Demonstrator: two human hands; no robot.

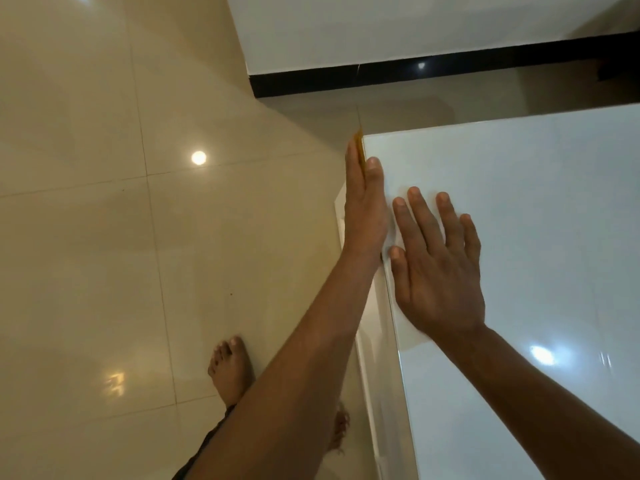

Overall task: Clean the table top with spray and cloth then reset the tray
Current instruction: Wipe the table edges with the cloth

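Note:
The glossy white table top (519,209) fills the right half of the view. My left hand (363,202) clasps its left edge near the far corner, with the thumb on top and the fingers down the side. A thin strip of yellow cloth (361,147) shows between those fingers and the table's side; the rest of the cloth is hidden. My right hand (440,265) lies flat on the table top right beside the left hand, fingers spread and nothing in it. No spray bottle or tray is in view.
Shiny beige floor tiles (121,237) spread out to the left of the table, and my bare feet (230,368) stand close to its side. A white wall with a black skirting strip (381,77) runs behind the table's far edge.

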